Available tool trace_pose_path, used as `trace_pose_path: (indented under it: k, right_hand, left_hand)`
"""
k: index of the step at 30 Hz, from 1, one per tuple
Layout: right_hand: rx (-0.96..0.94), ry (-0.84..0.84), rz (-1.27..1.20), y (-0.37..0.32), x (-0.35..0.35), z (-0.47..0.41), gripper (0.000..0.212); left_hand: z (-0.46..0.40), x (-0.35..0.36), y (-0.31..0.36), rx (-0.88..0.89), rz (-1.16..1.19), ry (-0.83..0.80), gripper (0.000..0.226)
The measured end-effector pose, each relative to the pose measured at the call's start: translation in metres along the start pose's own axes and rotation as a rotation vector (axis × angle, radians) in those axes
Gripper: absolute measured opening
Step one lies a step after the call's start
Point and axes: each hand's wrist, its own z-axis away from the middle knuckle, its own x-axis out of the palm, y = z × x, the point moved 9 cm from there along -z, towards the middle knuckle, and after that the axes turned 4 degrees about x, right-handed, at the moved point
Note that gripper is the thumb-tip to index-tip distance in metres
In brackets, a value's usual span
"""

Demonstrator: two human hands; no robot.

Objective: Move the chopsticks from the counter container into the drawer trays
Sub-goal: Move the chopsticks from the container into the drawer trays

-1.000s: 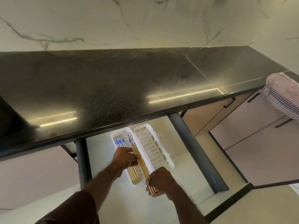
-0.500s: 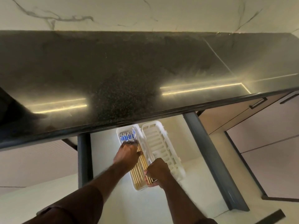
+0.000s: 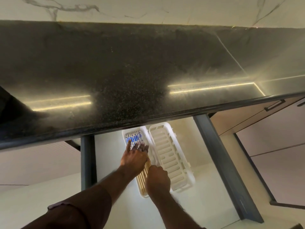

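Note:
Two white slotted trays lie side by side in the open drawer below the counter. The left tray holds several wooden chopsticks with blue-and-white patterned ends. My left hand lies flat on those chopsticks, fingers spread. My right hand is curled over the chopsticks' plain near ends at the tray's front. Whether it grips any is hidden. The right tray holds nothing. No counter container is in view.
The black speckled counter overhangs the back of the drawer. Grey drawer sides run at left and right. Closed cabinet fronts with dark handles stand at the right. A marbled white wall rises behind the counter.
The chopsticks that my hands held over the tray's rim now lie in the left tray. My left hand went from gripping to flat and spread. The view tilted downward.

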Motion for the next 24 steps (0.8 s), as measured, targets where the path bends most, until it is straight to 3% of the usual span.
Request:
trace_pose_path:
  k: [2,5,15,24]
  right_hand:
    - [-0.031,0.011,0.09,-0.003,0.001,0.004,0.021]
    - [0.041,-0.15,0.154,0.005,0.025,-0.002,0.019]
    - [-0.095,-0.117,0.177,0.002,0.028,0.006,0.023]
    - [-0.055,-0.006,0.111,0.006,-0.014,0.017,0.025]
  left_hand:
    - [-0.002,0.003,0.0,-0.001,-0.026,-0.017,0.058]
    - [-0.003,0.005,0.001,0.003,-0.055,-0.048,0.061]
    - [-0.005,0.007,0.002,-0.005,-0.109,-0.068,0.063]
    - [0.012,-0.028,0.015,0.034,-0.019,0.039,0.062]
